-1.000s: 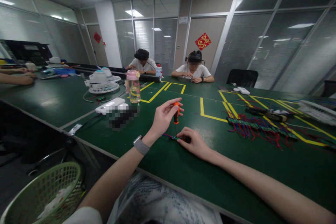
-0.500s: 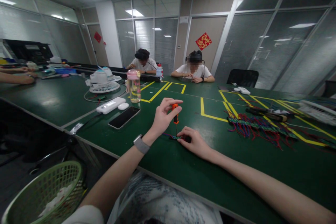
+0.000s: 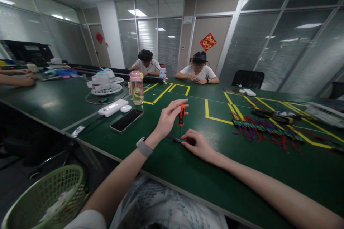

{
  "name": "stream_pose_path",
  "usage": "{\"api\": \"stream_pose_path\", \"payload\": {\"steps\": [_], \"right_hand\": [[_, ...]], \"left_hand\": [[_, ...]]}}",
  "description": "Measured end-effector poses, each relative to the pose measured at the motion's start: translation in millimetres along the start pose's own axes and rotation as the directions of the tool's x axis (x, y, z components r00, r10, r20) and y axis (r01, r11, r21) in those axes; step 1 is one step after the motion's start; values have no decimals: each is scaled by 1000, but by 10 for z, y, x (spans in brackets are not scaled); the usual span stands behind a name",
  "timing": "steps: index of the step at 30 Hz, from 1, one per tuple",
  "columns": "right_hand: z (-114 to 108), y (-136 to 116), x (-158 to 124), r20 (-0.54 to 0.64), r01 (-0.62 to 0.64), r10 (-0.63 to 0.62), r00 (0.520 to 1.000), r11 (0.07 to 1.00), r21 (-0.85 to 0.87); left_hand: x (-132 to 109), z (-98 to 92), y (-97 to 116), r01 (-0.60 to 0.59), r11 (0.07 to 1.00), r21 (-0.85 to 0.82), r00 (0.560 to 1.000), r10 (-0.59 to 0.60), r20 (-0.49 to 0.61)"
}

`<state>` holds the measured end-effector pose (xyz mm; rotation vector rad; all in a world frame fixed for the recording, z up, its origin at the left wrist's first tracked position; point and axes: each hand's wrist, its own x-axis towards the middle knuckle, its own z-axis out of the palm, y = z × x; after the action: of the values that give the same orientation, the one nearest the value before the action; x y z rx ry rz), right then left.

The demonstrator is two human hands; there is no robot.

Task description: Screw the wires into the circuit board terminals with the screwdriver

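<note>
My left hand (image 3: 168,118) pinches the orange-and-black handle of a small screwdriver (image 3: 181,115), held upright with its thin shaft pointing down. The tip meets a small green terminal block (image 3: 177,140) with red and blue wires that lies on the green table (image 3: 172,164). My right hand (image 3: 197,145) rests flat beside it, fingers closed on the block's right end and pressing it to the table. A grey watch sits on my left wrist.
A pile of wired terminal blocks (image 3: 264,128) lies to the right among yellow tape lines. A phone (image 3: 127,120), white power bank (image 3: 113,107), pink-lidded bottle (image 3: 136,88) and desk fans (image 3: 103,83) stand left. Two people sit at the far side. A green basket (image 3: 45,200) is at lower left.
My left fingers have shifted round the screwdriver handle, turning it on the spot. My right hand and the block have stayed put.
</note>
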<state>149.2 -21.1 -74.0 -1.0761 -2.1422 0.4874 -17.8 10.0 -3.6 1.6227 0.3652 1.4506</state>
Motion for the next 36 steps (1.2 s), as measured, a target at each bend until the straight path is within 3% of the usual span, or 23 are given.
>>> {"api": "stream_pose_path", "payload": {"steps": [3, 8, 13, 19, 24, 30, 34, 36], "right_hand": [[-1, 0, 0, -3, 2, -2, 1000, 1000, -5], [1, 1, 3, -1, 9, -9, 1000, 1000, -6], [4, 2, -1, -7, 0, 0, 1000, 1000, 1], [9, 22, -1, -4, 14, -14, 1000, 1000, -7], [3, 6, 2, 0, 5, -5, 1000, 1000, -18], [3, -2, 2, 6, 1, 0, 1000, 1000, -15], [9, 8, 4, 1, 9, -9, 1000, 1000, -17], [10, 10, 4, -1, 9, -9, 1000, 1000, -16]], "left_hand": [[-1, 14, 1, 49, 999, -21, 999, -50, -14], [9, -7, -7, -48, 985, 168, 994, 64, -93], [9, 3, -9, 35, 998, -46, 999, -35, -1], [8, -9, 19, -23, 984, 176, 995, 39, -88], [12, -11, -21, 18, 999, -49, 1000, -19, -19], [16, -21, 5, -41, 981, 192, 992, 63, -112], [21, -16, -40, -2, 999, -43, 1000, 1, -17], [18, -10, -43, 26, 996, -84, 1000, -26, -5]]}}
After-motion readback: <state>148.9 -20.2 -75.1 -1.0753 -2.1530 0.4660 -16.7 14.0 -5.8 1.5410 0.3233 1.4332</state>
